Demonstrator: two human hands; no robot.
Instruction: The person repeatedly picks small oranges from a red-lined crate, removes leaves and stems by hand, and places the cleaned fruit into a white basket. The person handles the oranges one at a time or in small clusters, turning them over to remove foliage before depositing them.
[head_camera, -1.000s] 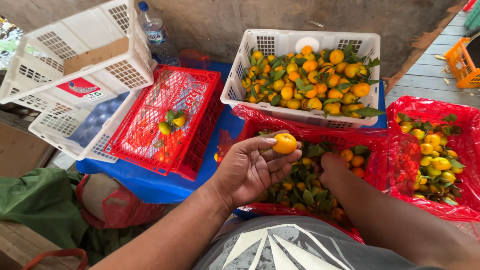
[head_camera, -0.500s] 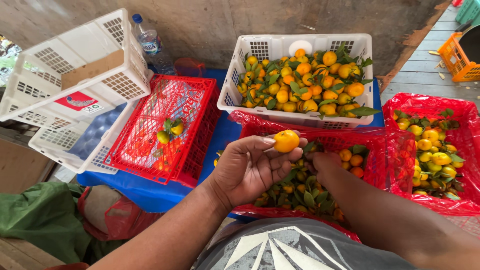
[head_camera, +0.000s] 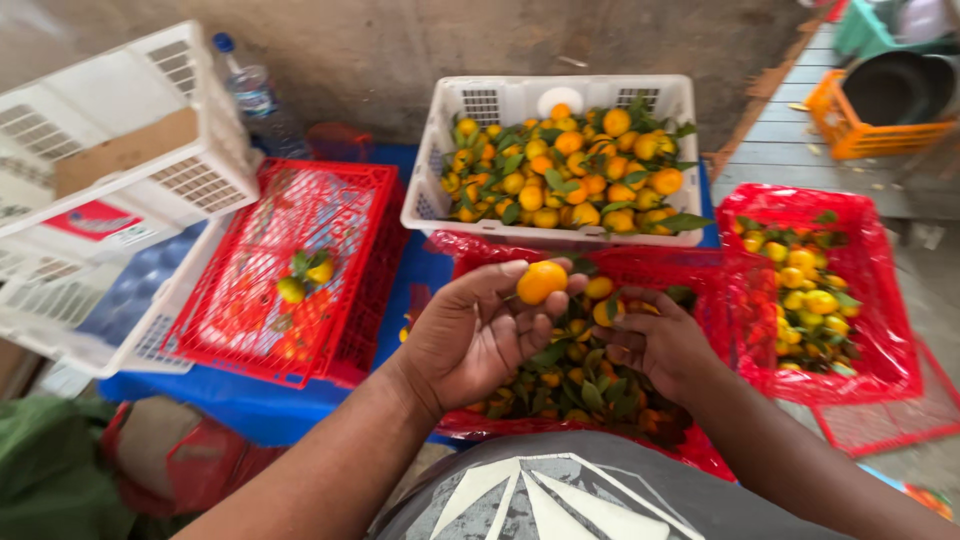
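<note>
Pinching orange, left hand; right hand loosely open over red crate.

A fruit-sorting spot outdoors: white plastic crate heaped with small leafy oranges, red plastic crates, bare concrete wall.

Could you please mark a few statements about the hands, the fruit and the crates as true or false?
1. The left hand holds an orange fruit at its fingertips. True.
2. The right hand rests in the white crate. False: it is in the red crate near the body.
3. The red crate on the left is full. False: only a few fruit lie in it.
4. A plastic bottle stands behind the crates. True.
</note>
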